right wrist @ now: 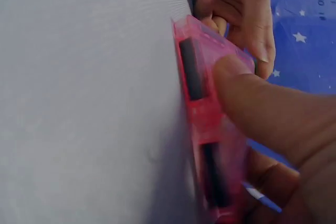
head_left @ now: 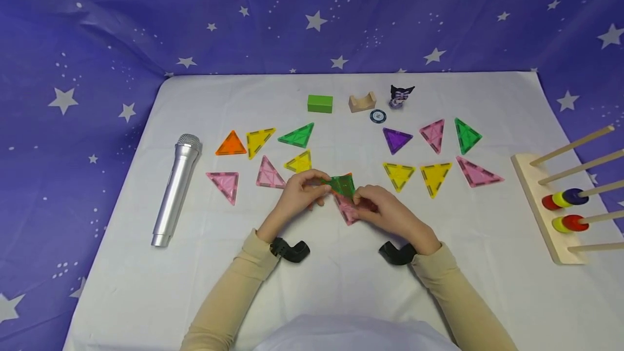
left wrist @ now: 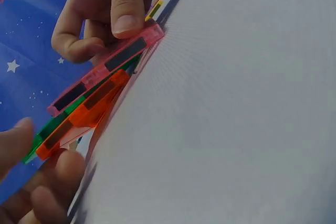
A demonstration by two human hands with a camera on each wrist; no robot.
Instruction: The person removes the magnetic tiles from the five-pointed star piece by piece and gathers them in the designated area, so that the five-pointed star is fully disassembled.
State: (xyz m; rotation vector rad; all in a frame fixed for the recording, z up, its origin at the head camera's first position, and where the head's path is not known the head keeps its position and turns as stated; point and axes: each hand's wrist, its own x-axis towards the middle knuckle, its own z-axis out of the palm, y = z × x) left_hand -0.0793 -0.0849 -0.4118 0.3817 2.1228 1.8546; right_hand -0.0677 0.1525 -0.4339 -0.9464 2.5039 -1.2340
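Observation:
My left hand (head_left: 304, 191) pinches a stack of a green triangle tile (head_left: 345, 184) and an orange triangle tile (left wrist: 86, 114) between thumb and fingers, just above the white table. My right hand (head_left: 387, 210) grips a pink triangle tile (right wrist: 191, 72), its thumb pressed on the flat face. In the left wrist view the pink tile lies close along the green and orange ones, dark magnet strips showing on the edges. Behind my left hand lies a yellow triangle tile (head_left: 298, 162), with a pink tile (head_left: 270, 173) to its left.
More triangle tiles lie flat on both sides, including an orange one (head_left: 231, 144) and a purple one (head_left: 397, 140). A silver microphone (head_left: 176, 191) lies left; a wooden peg rack (head_left: 546, 210) stands right. At the back are a green block (head_left: 320, 104) and a small figurine (head_left: 400, 96).

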